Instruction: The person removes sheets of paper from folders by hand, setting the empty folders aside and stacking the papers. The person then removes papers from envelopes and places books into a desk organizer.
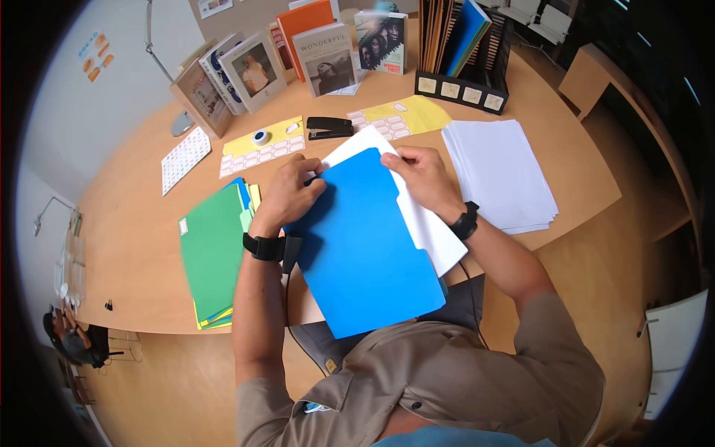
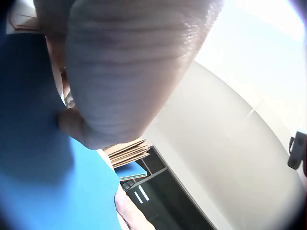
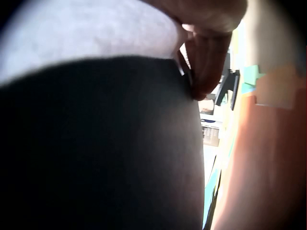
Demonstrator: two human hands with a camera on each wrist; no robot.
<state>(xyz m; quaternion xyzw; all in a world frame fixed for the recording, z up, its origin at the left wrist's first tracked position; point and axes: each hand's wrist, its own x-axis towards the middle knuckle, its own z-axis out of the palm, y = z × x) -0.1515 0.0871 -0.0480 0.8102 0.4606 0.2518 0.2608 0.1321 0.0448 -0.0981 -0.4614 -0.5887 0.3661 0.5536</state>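
Note:
A blue file folder (image 1: 365,253) is tilted up over the table's front edge and the person's lap. White paper (image 1: 438,237) sticks out past its top and right side. My left hand (image 1: 289,192) pinches the folder's upper left edge between thumb and fingers. At the upper right, my right hand (image 1: 423,177) grips the folder and paper, thumb on the near face. The left wrist view has the left hand (image 2: 124,72) close up beside the blue face. In the right wrist view, the right hand's fingers (image 3: 208,62) curl at the edge of a shadowed sheet.
Green and yellow folders (image 1: 212,246) lie at left, a stack of white paper (image 1: 503,175) at right. Behind are a black stapler (image 1: 330,127), yellow label sheets (image 1: 264,143), a white tape roll (image 1: 260,137), standing books (image 1: 326,59) and a black file rack (image 1: 462,93).

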